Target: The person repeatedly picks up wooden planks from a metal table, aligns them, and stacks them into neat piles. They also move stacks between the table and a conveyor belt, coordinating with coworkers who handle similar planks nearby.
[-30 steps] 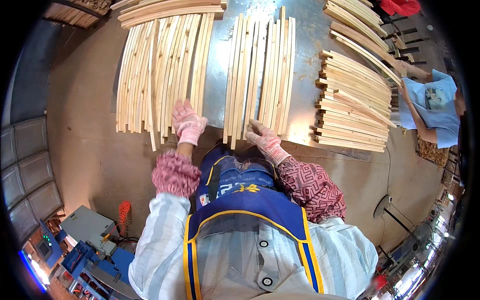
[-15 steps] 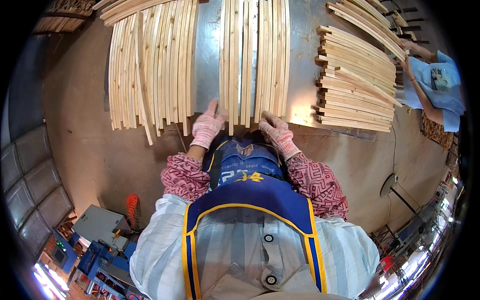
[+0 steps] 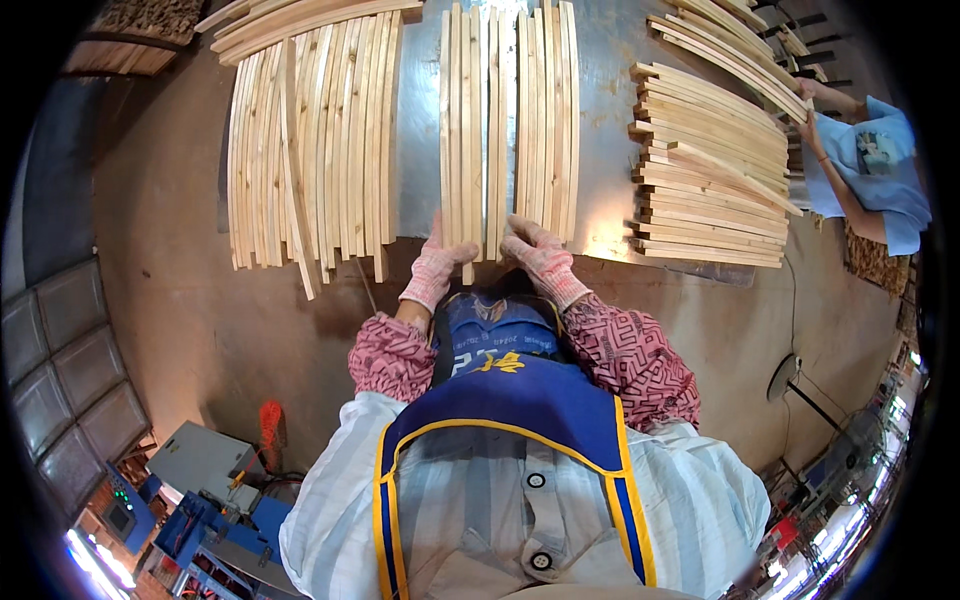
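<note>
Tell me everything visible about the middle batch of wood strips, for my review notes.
The middle batch is a row of long, slim, pale strips, apparently bare sawn wood with some darker knots. They lie side by side on the shiny, metal-looking table, pointing away from the person. Gaps part the row. The near ends are uneven, one jutting toward the person. The left hand seems to touch the leftmost strips' near ends; the right hand is at those further right, its contact unclear.

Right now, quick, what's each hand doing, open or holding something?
Left hand: open, thumb and fingers apart at the near ends of the middle wooden strips.
Right hand: partly curled at those strips' ends; whether it grips any can't be told.
</note>
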The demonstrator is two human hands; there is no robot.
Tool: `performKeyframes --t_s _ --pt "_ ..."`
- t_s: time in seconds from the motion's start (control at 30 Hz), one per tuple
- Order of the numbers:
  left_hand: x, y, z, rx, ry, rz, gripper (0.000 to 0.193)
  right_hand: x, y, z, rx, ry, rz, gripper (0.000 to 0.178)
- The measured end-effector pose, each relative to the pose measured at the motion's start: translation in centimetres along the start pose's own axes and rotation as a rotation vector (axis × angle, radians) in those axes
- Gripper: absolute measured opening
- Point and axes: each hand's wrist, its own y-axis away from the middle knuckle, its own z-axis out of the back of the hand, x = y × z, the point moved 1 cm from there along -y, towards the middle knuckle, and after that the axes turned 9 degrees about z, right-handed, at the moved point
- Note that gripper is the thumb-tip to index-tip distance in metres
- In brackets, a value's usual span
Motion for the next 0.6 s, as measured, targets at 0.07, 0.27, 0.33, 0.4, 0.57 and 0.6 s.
performKeyframes --t_s 0.07,0.27,0.33,0.4,0.57,0.6 --pt "-1.1 1.1 -0.4 0.051 0.045 0.008 0.085 2.2 -1.3 -0.9 0.035 0.034 -0.007 0.065" --pt "-3.7 3.5 -1.5 0.014 -0.042 0.113 0.091 10.8 -5.3 -4.2 0.116 0.27 -0.059 0.103" --pt "-3.6 3.4 -1.7 -0.015 0.058 0.119 0.083 11.8 -5.4 -4.5 0.078 0.244 -0.158 0.11" --pt "-3.1 3.0 -1.8 0.09 0.242 0.075 0.078 11.5 -4.7 -4.0 0.03 0.228 -0.113 0.109" --pt "-1.1 1.1 -0.4 -0.13 -0.143 0.155 0.083 8.1 -2.0 2.2 -0.143 0.297 0.115 0.1" --pt "-1.0 0.8 -0.3 -0.099 -0.147 0.127 0.083 7.6 -1.4 4.4 -0.154 0.336 0.067 0.101"
